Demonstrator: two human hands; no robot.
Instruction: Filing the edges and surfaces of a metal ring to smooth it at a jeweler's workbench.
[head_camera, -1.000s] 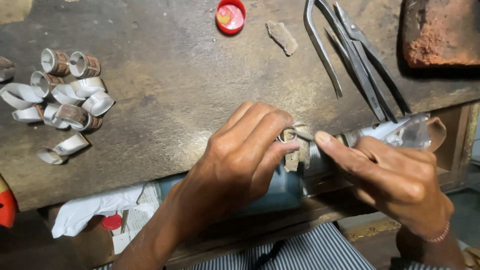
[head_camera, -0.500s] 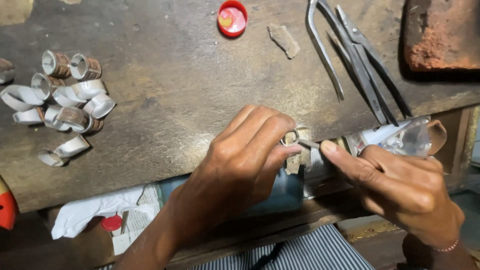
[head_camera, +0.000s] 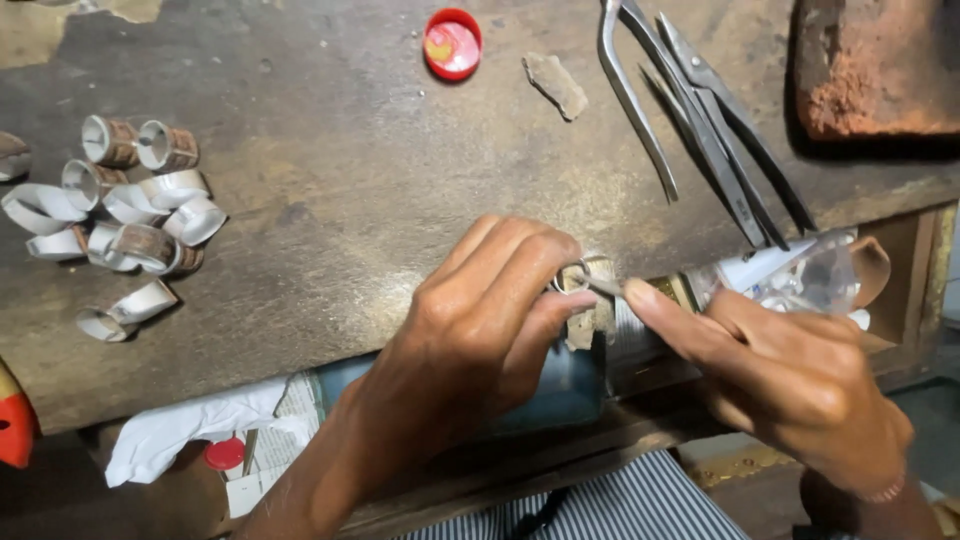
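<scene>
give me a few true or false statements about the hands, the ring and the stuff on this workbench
1. The left hand pinches a small metal ring at the bench's front edge. True.
2. The right hand is empty. False: it holds a thin tool whose tip meets the ring.
3. A red bottle cap lies on the workbench beyond the hands. True.
4. The metal tongs are in the left hand. False: they lie untouched on the bench, far right.
5. The pile of curled metal bands sits on the person's right. False: it is on the left side of the bench.
</scene>
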